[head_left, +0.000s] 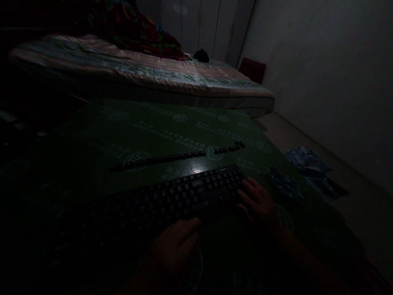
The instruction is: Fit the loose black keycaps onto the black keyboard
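Observation:
A black keyboard [172, 194] lies slantwise on a green board printed with pale lettering and round emblems. Beyond its back edge runs a line of loose black keycaps [190, 155], with a small cluster at the right end. My right hand [259, 203] rests at the keyboard's right end, fingers apart and fingertips on or just beside the number keys. Close to the front edge is my left hand [175, 243], its fingers stretched out toward the right; deep shadow hides whether it touches the keyboard. The keyboard's left end fades into the dark.
Behind the green board [159, 135] stands a bed with a striped mattress [147, 76] and a red patterned blanket [144, 37]. A crumpled dark cloth [285, 184] lies at the board's right side, and a bluish one [308, 159] further right. A pale wall [331, 82] bounds the right.

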`<state>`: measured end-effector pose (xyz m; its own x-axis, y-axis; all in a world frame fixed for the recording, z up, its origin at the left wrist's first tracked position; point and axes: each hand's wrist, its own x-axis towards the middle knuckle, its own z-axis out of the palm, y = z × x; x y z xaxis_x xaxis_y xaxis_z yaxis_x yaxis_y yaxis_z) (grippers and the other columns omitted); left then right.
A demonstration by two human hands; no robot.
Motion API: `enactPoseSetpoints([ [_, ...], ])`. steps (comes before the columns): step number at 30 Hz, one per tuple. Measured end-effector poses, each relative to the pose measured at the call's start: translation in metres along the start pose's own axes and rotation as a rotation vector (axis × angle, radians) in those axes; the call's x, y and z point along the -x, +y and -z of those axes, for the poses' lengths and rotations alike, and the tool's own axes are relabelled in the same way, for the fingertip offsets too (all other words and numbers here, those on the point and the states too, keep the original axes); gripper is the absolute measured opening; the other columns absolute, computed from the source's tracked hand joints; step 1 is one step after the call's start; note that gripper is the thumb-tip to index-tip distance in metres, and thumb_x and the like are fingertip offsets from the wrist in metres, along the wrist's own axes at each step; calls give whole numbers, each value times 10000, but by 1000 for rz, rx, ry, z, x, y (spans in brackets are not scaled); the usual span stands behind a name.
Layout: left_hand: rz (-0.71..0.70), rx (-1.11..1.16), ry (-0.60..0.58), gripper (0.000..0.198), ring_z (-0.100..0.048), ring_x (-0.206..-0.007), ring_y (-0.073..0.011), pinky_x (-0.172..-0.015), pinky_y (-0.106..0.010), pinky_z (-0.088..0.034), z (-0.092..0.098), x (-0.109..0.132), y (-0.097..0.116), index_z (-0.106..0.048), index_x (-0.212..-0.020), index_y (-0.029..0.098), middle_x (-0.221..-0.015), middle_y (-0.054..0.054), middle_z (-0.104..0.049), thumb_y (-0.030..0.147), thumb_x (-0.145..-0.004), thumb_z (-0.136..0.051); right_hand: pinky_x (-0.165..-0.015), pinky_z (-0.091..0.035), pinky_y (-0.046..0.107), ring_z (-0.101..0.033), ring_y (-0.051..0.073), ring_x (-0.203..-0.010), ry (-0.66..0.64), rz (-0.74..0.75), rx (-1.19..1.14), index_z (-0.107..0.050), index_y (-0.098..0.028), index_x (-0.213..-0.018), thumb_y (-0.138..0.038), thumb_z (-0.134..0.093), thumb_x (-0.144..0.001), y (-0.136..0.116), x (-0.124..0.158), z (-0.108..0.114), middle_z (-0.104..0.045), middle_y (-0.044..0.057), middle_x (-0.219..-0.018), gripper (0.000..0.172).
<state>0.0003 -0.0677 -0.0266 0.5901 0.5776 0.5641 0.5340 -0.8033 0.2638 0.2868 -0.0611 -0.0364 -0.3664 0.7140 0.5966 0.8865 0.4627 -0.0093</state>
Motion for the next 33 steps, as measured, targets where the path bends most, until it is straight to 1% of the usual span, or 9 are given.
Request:
enactPoseSetpoints([
  [4,-18,-11,-14,266,-637,-807,-127,-691,-219,-533,4,-2,1,-638,-910,186,-1019,-50,-690,116,-901,-382,-956,-457,523,-408,318,-1284,1,5,16,-580,-151,-1122,-271,-578,-847,-2,-1,-1,-547,188,-1267,300],
  [7,-22,8,-27,245,-637,-818,-132,-691,-218,-532,6,-3,1,-632,-952,183,-1024,-49,-690,108,-888,-408,-951,-460,522,-413,314,-1283,8,9,15,-591,-162,-1108,-277,-576,-846,-3,-2,-1,-551,181,-1266,286],
  [10,-17,31,-20,254,-641,-798,-122,-685,-206,-533,5,-2,-2,-637,-968,198,-1033,-44,-689,111,-885,-413,-954,-457,521,-394,323,-1294,3,12,19,-598,-138,-1093,-278,-586,-839,-3,-2,-2,-536,200,-1277,291],
  [13,-11,51,-24,277,-647,-773,-107,-674,-182,-536,2,-1,-5,-641,-999,223,-1001,-29,-697,125,-890,-407,-959,-453,525,-381,324,-1303,-18,-4,23,-593,-148,-1114,-283,-591,-835,-3,-1,-3,-521,191,-1301,310],
  [18,27,55,-9,270,-662,-804,-111,-699,-173,-545,1,3,-6,-634,-1040,235,-975,-25,-707,152,-893,-423,-962,-450,527,-382,326,-1300,-18,-22,27,-587,-147,-1129,-278,-581,-840,-2,1,-3,-526,188,-1290,318],
  [23,-43,0,-14,266,-656,-902,-145,-771,-235,-554,0,7,-8,-649,-956,215,-1060,-49,-693,119,-875,-414,-946,-473,517,-462,302,-1236,66,-95,-36,-531,-182,-1227,-239,-536,-862,9,2,1,-567,157,-1227,370],
  [25,-39,5,-12,270,-661,-865,-139,-749,-228,-558,0,6,-7,-652,-945,217,-1026,-44,-703,118,-874,-411,-934,-481,523,-499,292,-1198,90,-153,-63,-522,-203,-1244,-244,-503,-879,14,2,3,-588,141,-1193,368],
  [29,40,25,1,318,-667,-747,-118,-646,-181,-557,5,0,-2,-628,-1068,216,-891,-37,-716,127,-899,-374,-889,-523,475,-578,261,-1091,108,-197,-111,-569,-214,-1190,-255,-482,-890,18,2,6,-636,119,-1112,316],
  [33,-22,-1,72,284,-672,-787,-134,-687,-204,-558,10,-5,2,-635,-993,203,-916,-57,-716,141,-910,-371,-868,-544,437,-610,235,-1034,113,-186,-100,-573,-233,-1161,-243,-479,-895,17,1,5,-661,87,-1059,282],
])
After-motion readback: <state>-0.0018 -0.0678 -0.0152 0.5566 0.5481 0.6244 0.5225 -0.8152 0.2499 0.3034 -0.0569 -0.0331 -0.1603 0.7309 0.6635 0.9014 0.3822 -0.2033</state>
